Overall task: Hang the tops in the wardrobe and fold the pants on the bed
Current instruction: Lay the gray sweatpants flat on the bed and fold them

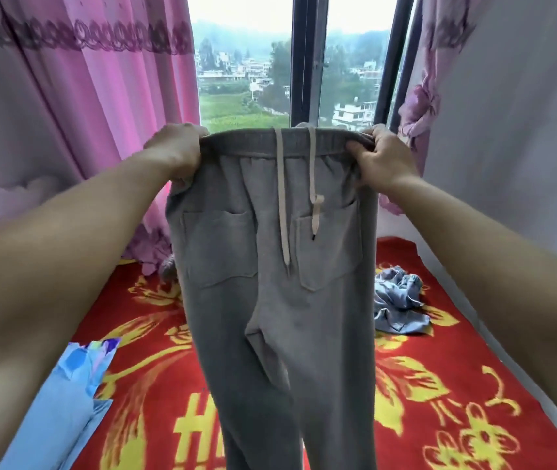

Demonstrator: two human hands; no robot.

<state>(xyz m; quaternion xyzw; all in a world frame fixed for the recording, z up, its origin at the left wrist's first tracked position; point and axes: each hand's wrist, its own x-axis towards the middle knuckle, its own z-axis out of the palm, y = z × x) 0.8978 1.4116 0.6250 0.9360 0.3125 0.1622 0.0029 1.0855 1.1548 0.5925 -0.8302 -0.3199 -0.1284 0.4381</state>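
Grey sweatpants (270, 300) with two patch pockets and a pale drawstring hang upright in front of me, above the bed (440, 385). My left hand (177, 150) grips the left end of the elastic waistband. My right hand (380, 157) grips the right end, thumb over the front of the band. The waistband is stretched flat between both hands at about chest height. The legs fall straight down and leave the view at the bottom edge. The wardrobe is not in view.
The bed carries a red blanket with yellow flowers. A crumpled pale blue garment (397, 300) lies on it at the right. A light blue cloth (66, 401) lies at the bed's left edge. Pink curtains (117, 113) and a window (304, 62) stand behind.
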